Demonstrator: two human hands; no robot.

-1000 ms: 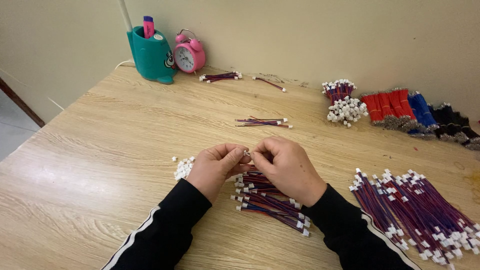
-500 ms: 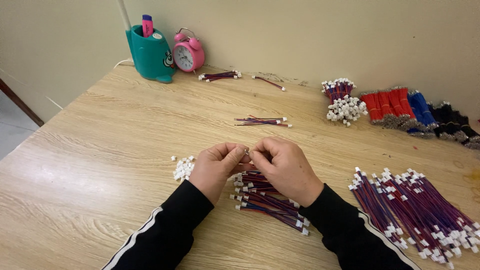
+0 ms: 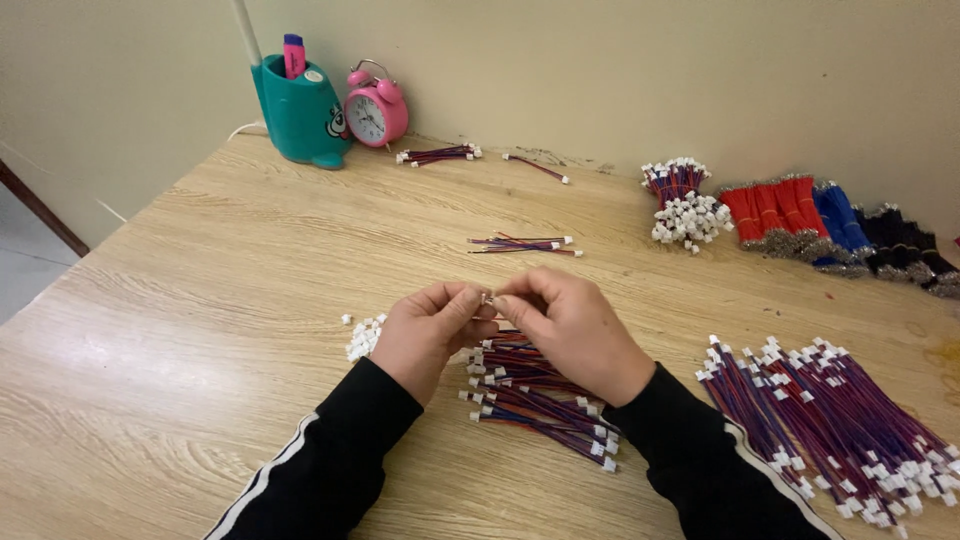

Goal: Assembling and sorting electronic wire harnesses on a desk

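Hands: left hand (image 3: 428, 328) and right hand (image 3: 570, 330) meet fingertip to fingertip above the tabletop (image 3: 200, 300), black sleeves behind them
Left fingers: pressed together, pinching a small white connector (image 3: 487, 298) at the meeting point
Right fingers: thumb and forefinger closed on the same small piece from the other side; a thin wire end appears to run from it, too small to tell for certain
Landmark: wire pile (image 3: 540, 395), red-blue leads with white plugs, lying directly under and just behind the hands
Loose connectors (image 3: 362, 335): small white heap just left of the wire pile, beside the left hand
Large bundle (image 3: 830, 420): many more red-blue leads, well right of the wire pile
Few leads (image 3: 525, 244): beyond the wire pile, mid tabletop
Far edge: teal pen holder (image 3: 298, 110) and pink alarm clock (image 3: 376, 105), well beyond and left of the wire pile; red, blue and black wire bunches (image 3: 830, 225) beyond and right of it
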